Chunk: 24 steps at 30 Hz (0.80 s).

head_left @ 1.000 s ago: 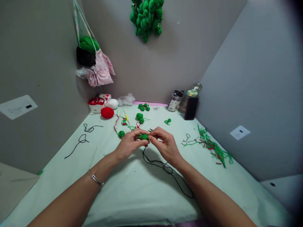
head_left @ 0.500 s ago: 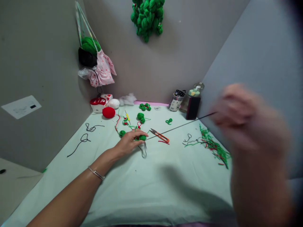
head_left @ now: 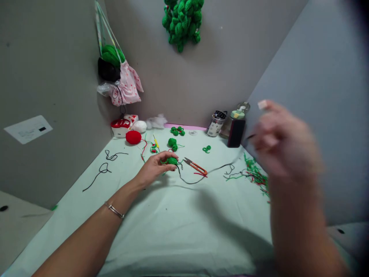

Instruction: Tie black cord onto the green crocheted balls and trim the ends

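In the head view I have my left hand near the middle of the frame, thumb and fingers pinching a small green crocheted piece above the table. A dark thread leaves that piece, sags in a slack curve, then rises toward the right side of the frame. There my right hand is raised and badly blurred; its curled fingers look closed on the thread's far end, though I can't make out exactly how.

Just right of the green piece I see orange-handled snips. A red yarn ball sits left of centre, beyond my left hand, with a yellow-handled hook to its right. Green and red clippings lie at right, partly behind my right forearm.
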### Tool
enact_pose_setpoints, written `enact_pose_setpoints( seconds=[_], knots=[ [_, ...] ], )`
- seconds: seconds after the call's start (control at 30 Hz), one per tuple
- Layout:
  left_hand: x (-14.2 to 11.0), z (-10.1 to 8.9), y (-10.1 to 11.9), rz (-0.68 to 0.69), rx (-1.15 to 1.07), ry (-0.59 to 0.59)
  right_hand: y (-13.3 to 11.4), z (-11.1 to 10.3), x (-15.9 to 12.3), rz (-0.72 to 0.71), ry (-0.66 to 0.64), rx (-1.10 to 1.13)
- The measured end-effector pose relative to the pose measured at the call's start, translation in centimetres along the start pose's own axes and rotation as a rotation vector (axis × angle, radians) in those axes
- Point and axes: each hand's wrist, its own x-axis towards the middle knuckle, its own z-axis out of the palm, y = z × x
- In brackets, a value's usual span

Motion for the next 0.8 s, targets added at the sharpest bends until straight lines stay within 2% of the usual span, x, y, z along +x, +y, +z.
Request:
enact_pose_setpoints(
  seconds=[0.07,0.13,0.23,0.33,0.4,0.53,0.67,0.73,0.8],
  knots=[
    [-0.1,-0.1,0.2,-0.024,-0.054,-0.013,2.8,2.9,-1.6,0.163,-0.138,0.093],
    [-0.1,0.0,0.3,-0.055,-0.084,-0.034,5.4,5.5,-3.5,0.235,-0.325,0.001],
    [-0.2,0.3,0.2,-0.08,-0.095,-0.031,8.0,7.9,-5.7,0.197,-0.438,-0.226],
    [-0.1,0.4,-0.1,-0.059,-0.126,-0.01,8.8,8.6,-6.4,0.124,-0.527,-0.323],
    [-0.1,0.5,-0.2,-0.063,-0.132,-0.022,8.8,8.7,-6.3,0.096,-0.517,-0.313],
    [-0.1,0.5,-0.2,-0.112,-0.125,-0.087,8.7,8.3,-5.7,0.035,-0.363,-0.353],
    [-0.1,0.5,-0.4,-0.114,-0.182,-0.064,8.7,7.9,-5.7,-0.031,-0.27,-0.385],
    [-0.1,0.5,-0.5,-0.105,-0.216,-0.047,8.6,7.9,-6.0,-0.11,-0.262,-0.408],
    [-0.1,0.5,-0.7,-0.094,-0.235,-0.046,8.5,8.1,-6.4,-0.196,-0.328,-0.419]
  ],
)
